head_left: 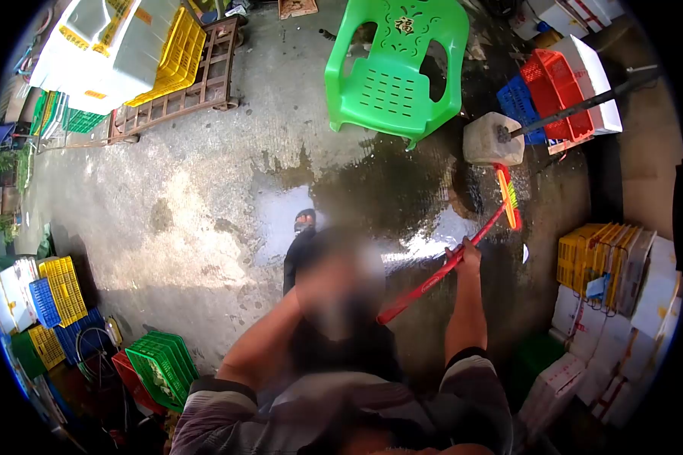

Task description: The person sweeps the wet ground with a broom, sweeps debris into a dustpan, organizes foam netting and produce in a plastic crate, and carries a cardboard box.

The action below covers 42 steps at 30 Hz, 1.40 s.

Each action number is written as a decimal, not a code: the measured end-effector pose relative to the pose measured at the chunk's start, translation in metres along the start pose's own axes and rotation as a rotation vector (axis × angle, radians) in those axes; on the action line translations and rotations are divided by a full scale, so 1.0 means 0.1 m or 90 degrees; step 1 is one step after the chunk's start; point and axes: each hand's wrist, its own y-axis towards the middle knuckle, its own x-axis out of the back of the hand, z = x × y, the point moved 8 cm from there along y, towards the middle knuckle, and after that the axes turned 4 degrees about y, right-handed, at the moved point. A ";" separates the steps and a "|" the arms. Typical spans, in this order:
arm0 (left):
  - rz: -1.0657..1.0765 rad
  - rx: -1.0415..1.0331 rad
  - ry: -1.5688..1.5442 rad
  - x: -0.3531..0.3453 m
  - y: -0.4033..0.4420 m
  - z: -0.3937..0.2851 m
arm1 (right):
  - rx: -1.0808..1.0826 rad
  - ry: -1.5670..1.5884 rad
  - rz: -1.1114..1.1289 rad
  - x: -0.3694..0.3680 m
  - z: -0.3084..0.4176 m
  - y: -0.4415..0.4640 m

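Note:
My right hand is wrapped round the red handle of a long broom, whose orange and yellow brush head points away from me, beside a pale block. The handle's near end comes close to the middle of my body. A blurred patch covers my left hand, with the forearm reaching up into it from the lower left, so its fingers cannot be made out. Wet concrete floor lies beneath, with puddles reflecting light. One dark shoe shows past the blurred patch.
Ahead stands a green plastic chair. To its right are the pale block with a pole and a red crate. A cart bears white boxes at upper left. Green crates and yellow crates flank me.

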 end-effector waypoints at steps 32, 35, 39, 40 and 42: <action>-0.260 0.082 -0.160 4.89 5.04 -1.62 | -0.303 -0.196 -0.355 -1.28 -0.75 -1.29; -0.293 0.062 -0.080 5.20 5.06 -2.16 | -0.294 -0.161 -0.376 -1.44 -0.75 -1.22; -0.321 0.067 0.042 5.69 5.26 -2.82 | -0.344 -0.145 -0.409 -1.70 -0.66 -1.10; -0.333 0.044 0.047 5.78 5.44 -2.97 | -0.339 -0.163 -0.412 -1.82 -0.47 -1.13; -0.353 0.024 0.067 5.89 5.68 -3.20 | -0.368 -0.165 -0.408 -1.84 -0.35 -1.08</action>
